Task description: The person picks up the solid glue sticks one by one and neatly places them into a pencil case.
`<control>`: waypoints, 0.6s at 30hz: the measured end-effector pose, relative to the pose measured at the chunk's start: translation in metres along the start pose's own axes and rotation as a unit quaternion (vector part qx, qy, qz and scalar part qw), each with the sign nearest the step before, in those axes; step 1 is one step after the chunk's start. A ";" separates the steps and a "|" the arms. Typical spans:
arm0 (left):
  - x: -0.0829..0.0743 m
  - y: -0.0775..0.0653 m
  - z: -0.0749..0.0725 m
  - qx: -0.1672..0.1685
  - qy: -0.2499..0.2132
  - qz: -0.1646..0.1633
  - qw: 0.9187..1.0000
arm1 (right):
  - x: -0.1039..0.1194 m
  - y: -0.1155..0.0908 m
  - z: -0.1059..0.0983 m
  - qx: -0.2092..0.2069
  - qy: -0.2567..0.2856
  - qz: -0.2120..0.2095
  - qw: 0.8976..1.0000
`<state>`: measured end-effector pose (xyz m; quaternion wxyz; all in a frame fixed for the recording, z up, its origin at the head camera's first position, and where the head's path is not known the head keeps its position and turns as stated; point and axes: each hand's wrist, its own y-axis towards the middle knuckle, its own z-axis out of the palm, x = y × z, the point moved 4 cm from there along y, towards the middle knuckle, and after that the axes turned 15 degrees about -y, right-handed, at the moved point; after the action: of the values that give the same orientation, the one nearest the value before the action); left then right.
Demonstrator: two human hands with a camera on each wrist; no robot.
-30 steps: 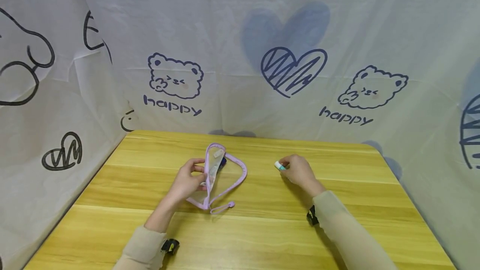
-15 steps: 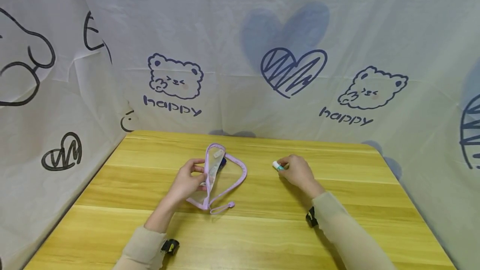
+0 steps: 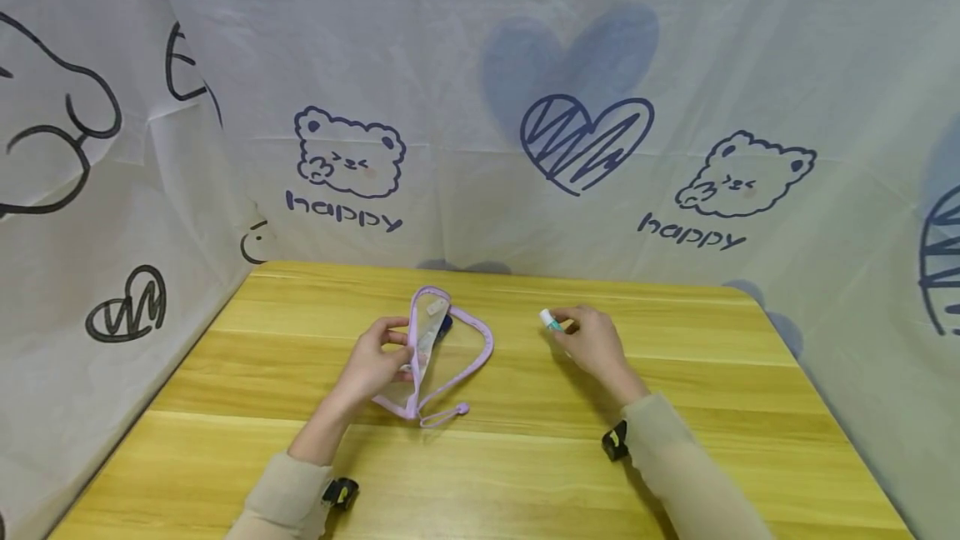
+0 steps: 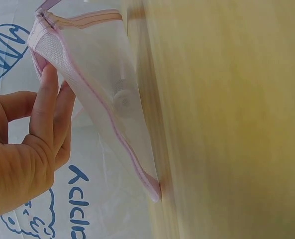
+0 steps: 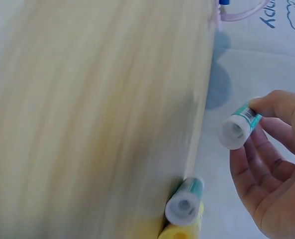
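Note:
My left hand [image 3: 372, 361] holds the edge of a see-through zip pouch [image 3: 413, 348] with lilac trim, whose mouth gapes towards the right. A dark blue item [image 3: 446, 326] shows at the pouch's mouth. Through its mesh in the left wrist view, a pale round end [image 4: 122, 98] is faintly visible. My right hand [image 3: 596, 342] pinches a small glue stick [image 5: 239, 125] with a white end and teal label, held above the table and apart from the pouch. Below it in the right wrist view lie a second, similar glue stick [image 5: 184, 203] and a yellow item [image 5: 179, 232].
The wooden table [image 3: 510, 482] runs back to a white cloth [image 3: 465, 107] printed with bears and hearts. A lilac zip-pull loop [image 3: 450, 415] lies on the table near the pouch's front corner.
My right hand has lifted slightly with the glue stick and moved a little left, tilting the stick more upright. The left hand and pouch stay in place.

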<state>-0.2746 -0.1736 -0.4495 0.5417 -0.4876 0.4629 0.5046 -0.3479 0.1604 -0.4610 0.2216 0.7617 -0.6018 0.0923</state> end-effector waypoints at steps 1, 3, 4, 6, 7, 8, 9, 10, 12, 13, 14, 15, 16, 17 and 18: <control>0.000 0.000 0.000 -0.001 0.000 0.000 1.000 | 0.000 0.000 0.000 -0.008 0.006 0.001 1.000; 0.000 0.001 0.000 -0.001 0.000 0.001 1.000 | 0.002 0.000 -0.001 -0.028 0.023 0.003 0.999; 0.000 0.001 0.000 -0.001 0.000 0.001 1.000 | 0.003 -0.001 -0.002 -0.038 0.034 0.003 0.999; 0.000 0.001 0.000 -0.003 0.000 0.000 1.000 | 0.006 -0.001 -0.003 -0.059 0.054 0.004 0.997; 0.000 0.001 0.000 -0.004 0.001 -0.001 1.000 | 0.008 -0.002 -0.003 -0.066 0.066 0.005 0.996; 0.000 0.001 0.000 -0.003 0.002 -0.001 1.000 | 0.010 -0.003 -0.003 -0.072 0.079 0.006 0.994; -0.001 0.000 0.000 -0.004 0.001 -0.001 1.000 | 0.012 -0.003 -0.003 -0.079 0.088 0.007 0.993; -0.001 0.000 0.000 -0.005 0.001 0.000 1.000 | 0.014 -0.004 -0.002 -0.083 0.099 0.010 0.992; -0.001 0.000 0.000 -0.004 0.001 -0.001 1.000 | 0.017 -0.005 -0.001 -0.091 0.116 0.015 0.989; -0.001 0.000 0.000 -0.004 0.001 -0.001 1.000 | 0.019 -0.006 0.000 -0.094 0.124 0.018 0.988; -0.001 0.000 0.000 -0.005 0.000 -0.001 1.000 | 0.020 -0.006 0.001 -0.097 0.133 0.023 0.986; 0.000 0.000 0.000 -0.005 0.000 -0.001 1.000 | 0.022 -0.006 0.003 -0.098 0.142 0.029 0.985; 0.000 0.000 0.000 -0.005 -0.001 -0.001 1.000 | 0.023 -0.006 0.004 -0.099 0.152 0.035 0.983; 0.000 0.000 0.000 -0.003 0.000 -0.001 1.000 | 0.025 -0.006 0.005 -0.100 0.162 0.041 0.981; 0.000 0.000 -0.001 -0.004 -0.001 -0.001 1.000 | 0.027 -0.006 0.006 -0.100 0.175 0.049 0.978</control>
<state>-0.2748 -0.1741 -0.4501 0.5406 -0.4900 0.4597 0.5063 -0.3358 0.1352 -0.4570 0.3937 0.6776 -0.5964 0.1737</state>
